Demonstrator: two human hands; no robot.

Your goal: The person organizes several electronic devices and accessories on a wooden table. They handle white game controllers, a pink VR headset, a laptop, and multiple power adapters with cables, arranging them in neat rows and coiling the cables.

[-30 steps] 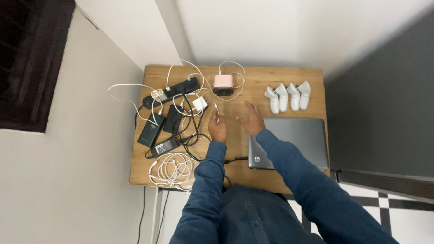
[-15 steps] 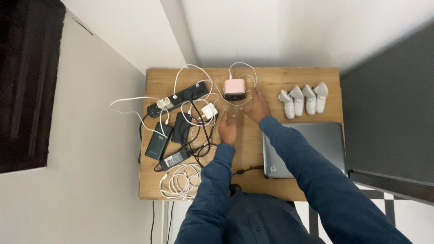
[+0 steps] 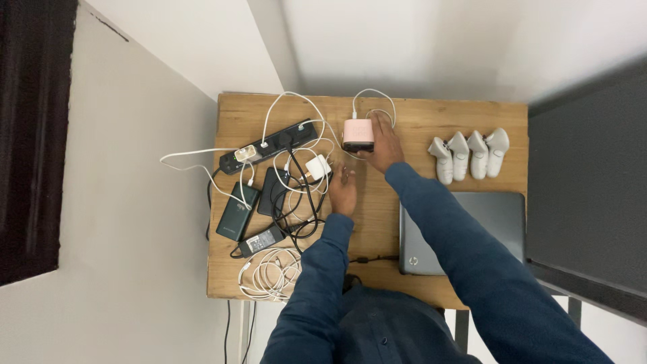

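Observation:
My right hand (image 3: 381, 147) reaches across the wooden table (image 3: 431, 111) to a small pink box-shaped device (image 3: 358, 133). Its fingers lie extended against the box's right side, touching it; no closed grip shows. A white cable loops out of the back of the pink box. My left hand (image 3: 343, 191) rests on the table with fingers loosely apart, holding nothing. It sits just right of a white plug adapter (image 3: 317, 166) and a tangle of black and white cables.
A black power strip (image 3: 269, 143) lies at the back left. In front of it are a dark power bank (image 3: 236, 211), a black adapter (image 3: 259, 239) and coiled white cables (image 3: 269, 273). Several white handheld controllers (image 3: 472, 154) stand at the back right, behind a closed grey laptop (image 3: 472, 232).
My right hand has moved from the table's middle back to the pink box and now touches it. My left hand has hardly moved. The camera view shifted slightly.

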